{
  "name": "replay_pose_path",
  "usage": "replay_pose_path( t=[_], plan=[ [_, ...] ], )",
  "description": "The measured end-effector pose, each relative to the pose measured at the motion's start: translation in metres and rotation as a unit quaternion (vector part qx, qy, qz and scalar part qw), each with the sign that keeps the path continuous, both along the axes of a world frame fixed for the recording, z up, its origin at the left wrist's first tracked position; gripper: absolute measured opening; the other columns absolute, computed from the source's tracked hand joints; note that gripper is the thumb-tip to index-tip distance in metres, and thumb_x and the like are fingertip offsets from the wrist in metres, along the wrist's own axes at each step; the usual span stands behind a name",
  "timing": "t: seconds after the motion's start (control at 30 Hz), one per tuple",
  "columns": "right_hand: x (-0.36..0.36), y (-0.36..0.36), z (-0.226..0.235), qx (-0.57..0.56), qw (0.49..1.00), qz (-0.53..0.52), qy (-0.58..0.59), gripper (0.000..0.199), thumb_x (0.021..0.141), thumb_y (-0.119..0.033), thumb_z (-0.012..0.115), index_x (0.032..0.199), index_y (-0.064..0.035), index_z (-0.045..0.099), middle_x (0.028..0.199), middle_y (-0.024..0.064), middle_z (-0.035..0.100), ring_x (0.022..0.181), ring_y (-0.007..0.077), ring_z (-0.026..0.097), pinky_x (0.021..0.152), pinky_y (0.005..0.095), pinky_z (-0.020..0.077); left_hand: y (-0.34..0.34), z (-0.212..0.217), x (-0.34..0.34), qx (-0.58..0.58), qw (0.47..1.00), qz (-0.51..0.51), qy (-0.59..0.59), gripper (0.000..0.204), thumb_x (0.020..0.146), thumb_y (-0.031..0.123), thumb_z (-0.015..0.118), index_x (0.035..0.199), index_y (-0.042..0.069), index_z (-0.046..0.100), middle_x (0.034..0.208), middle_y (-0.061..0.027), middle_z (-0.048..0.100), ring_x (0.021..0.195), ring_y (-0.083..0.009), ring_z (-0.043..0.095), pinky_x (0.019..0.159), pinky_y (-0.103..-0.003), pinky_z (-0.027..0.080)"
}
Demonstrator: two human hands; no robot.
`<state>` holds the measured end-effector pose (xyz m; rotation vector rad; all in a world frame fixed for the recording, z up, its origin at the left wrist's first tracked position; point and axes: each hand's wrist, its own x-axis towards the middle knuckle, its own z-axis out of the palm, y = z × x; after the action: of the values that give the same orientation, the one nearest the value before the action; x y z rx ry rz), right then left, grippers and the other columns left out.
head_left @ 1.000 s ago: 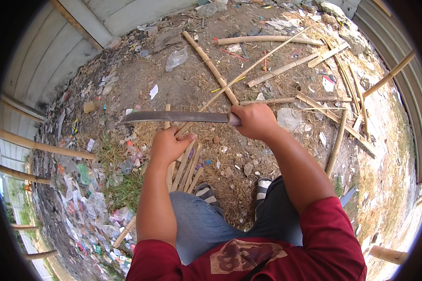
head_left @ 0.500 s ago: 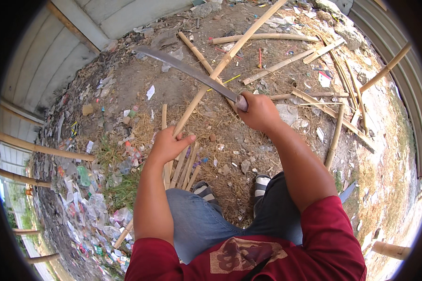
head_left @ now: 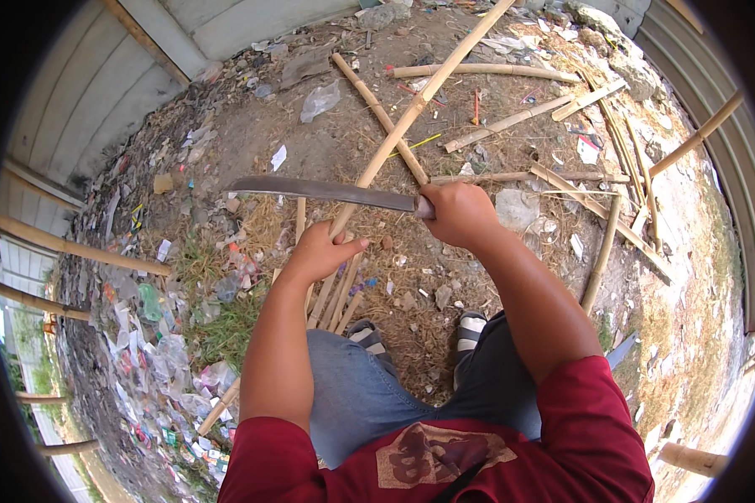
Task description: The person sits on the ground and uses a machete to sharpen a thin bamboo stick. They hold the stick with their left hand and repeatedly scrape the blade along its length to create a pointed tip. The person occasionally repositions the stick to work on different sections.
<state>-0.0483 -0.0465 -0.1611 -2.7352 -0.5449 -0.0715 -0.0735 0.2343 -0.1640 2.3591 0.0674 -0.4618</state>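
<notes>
Cutting or shaving one long bamboo strip (head_left: 413,111) seems to be the step in hand: the left hand (head_left: 319,254) is wrapped around its lower part, the strip slanting up and away over the ground (head_left: 264,172), while the right hand (head_left: 459,215) grips the handle of one machete (head_left: 302,188), whose blade crosses the strip just beyond the left hand, contact unclear. Another stroke would call for a steady strip and fingers clear of the edge. Two sandals (head_left: 372,342) show; the shorter strips (head_left: 338,303) below are several, partly hidden, not surely countable
</notes>
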Motion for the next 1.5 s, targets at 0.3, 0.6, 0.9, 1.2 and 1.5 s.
replay_pose_path(
  t=[0.3,0.6,0.9,1.2,1.5],
  plan=[
    [0.011,-0.004,-0.009,0.004,1.000,-0.009,-0.020,0.012,0.080,-0.019,0.071,0.090,-0.0143,0.067,0.080,0.0105,0.071,0.080,0.0348,0.071,0.072,0.0493,0.0561,-0.014,0.015,-0.004,0.011,1.000,-0.014,-0.013,0.048,0.081,0.040,0.087,0.078,0.009,0.050,0.069,-0.0046,0.056,0.062,-0.0163,0.054,0.058,-0.034,0.046],
    [-0.007,0.021,0.001,-0.014,0.999,0.023,-0.034,0.014,0.081,-0.019,0.072,0.093,-0.0134,0.067,0.079,0.0111,0.071,0.078,0.0352,0.072,0.072,0.0485,0.0566,-0.020,0.008,-0.005,-0.032,0.999,-0.014,-0.033,0.046,0.082,0.036,0.087,0.082,0.010,0.050,0.069,-0.0003,0.053,0.059,-0.0124,0.051,0.052,-0.031,0.043],
    [0.011,-0.001,-0.005,0.006,0.997,-0.083,0.005,0.013,0.084,-0.020,0.070,0.094,-0.0121,0.066,0.084,0.0133,0.073,0.082,0.0366,0.072,0.074,0.0502,0.0577,-0.019,0.012,-0.012,-0.026,0.999,0.005,0.045,0.044,0.082,0.034,0.087,0.085,0.010,0.050,0.073,-0.0017,0.056,0.062,-0.0117,0.053,0.053,-0.031,0.045],
    [0.023,-0.015,-0.013,0.005,0.997,-0.081,-0.003,0.016,0.088,-0.025,0.069,0.097,-0.0122,0.068,0.087,0.0155,0.073,0.088,0.0388,0.072,0.077,0.0515,0.0565,-0.003,0.015,-0.023,0.038,0.998,-0.034,0.042,0.046,0.081,0.037,0.088,0.080,0.009,0.051,0.069,-0.0031,0.058,0.062,-0.0129,0.056,0.054,-0.031,0.046],
    [0.045,-0.083,-0.031,0.160,0.936,-0.308,0.066,0.040,0.087,-0.034,0.071,0.109,0.0004,0.070,0.102,0.0254,0.073,0.100,0.0434,0.069,0.090,0.0502,0.0530,-0.013,0.022,-0.017,0.021,0.995,-0.063,0.079,0.047,0.081,0.041,0.088,0.080,0.010,0.052,0.069,-0.0023,0.058,0.063,-0.0127,0.057,0.056,-0.030,0.045]
  ],
)
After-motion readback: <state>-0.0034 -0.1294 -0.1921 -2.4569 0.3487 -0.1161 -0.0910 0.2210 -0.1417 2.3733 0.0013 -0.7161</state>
